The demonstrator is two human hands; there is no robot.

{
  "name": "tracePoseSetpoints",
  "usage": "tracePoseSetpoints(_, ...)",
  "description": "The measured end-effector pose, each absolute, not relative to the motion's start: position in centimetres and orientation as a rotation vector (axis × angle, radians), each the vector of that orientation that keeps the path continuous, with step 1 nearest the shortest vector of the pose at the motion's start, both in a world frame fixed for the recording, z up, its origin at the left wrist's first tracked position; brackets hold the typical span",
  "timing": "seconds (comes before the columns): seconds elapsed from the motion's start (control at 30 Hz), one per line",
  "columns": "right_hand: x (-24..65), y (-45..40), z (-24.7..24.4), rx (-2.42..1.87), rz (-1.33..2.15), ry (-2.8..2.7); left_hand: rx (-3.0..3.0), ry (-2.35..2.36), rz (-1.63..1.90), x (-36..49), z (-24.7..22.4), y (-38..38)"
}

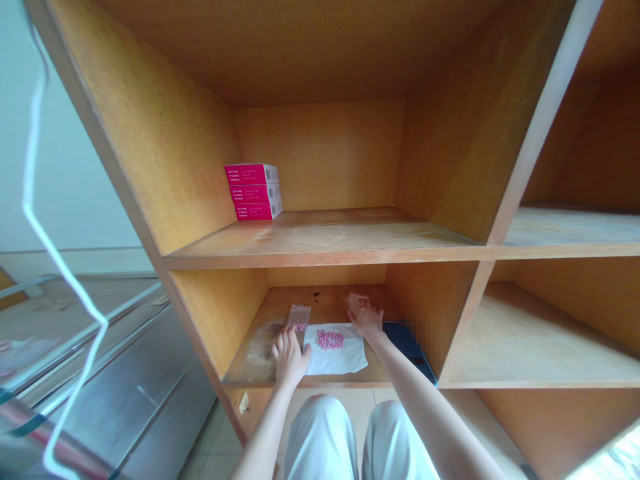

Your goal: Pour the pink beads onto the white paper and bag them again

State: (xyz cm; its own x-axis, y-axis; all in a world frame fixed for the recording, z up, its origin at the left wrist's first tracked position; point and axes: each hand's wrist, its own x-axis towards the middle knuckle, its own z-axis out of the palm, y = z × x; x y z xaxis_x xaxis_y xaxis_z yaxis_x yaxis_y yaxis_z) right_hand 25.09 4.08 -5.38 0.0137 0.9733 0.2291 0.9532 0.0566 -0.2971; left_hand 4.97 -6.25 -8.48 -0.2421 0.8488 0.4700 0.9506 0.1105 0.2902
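On the lower shelf lies a white sheet (316,363) with a cluster of pink beads (330,340) on it. My left hand (290,355) rests at the sheet's left edge, fingers apart, its fingertips by a small clear bag (300,315) with pink pieces at its lower end. Beyond the sheet's right back corner, my right hand (366,317) reaches over another clear bag (357,299). Its fingers are spread, and the bag lies at the fingertips. A dark flat object (407,343) sits right of my right forearm.
Three stacked pink boxes (256,193) stand at the left of the upper shelf (340,233). A wooden divider (467,320) bounds the lower compartment on the right. A white cable (65,267) hangs at the left, near a metal frame. My knees are below the shelf.
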Motion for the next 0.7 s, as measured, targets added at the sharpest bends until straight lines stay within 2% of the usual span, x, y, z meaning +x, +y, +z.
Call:
tracePoseSetpoints(0.43,24.9,3.7,-3.9,-1.951,0.030,-1.914,-1.815,-2.158,-0.852,4.9,-8.7,-6.2)
tracePoseSetpoints(0.57,25.4,4.1,-3.1,-1.820,0.007,-1.752,-1.813,-2.150,-0.909,4.9,-8.6,-6.4)
tracePoseSetpoints(0.7,25.4,3.7,-2.0,-1.500,0.115,-1.539,-1.769,-2.158,-1.019,4.7,-8.5,-6.6)
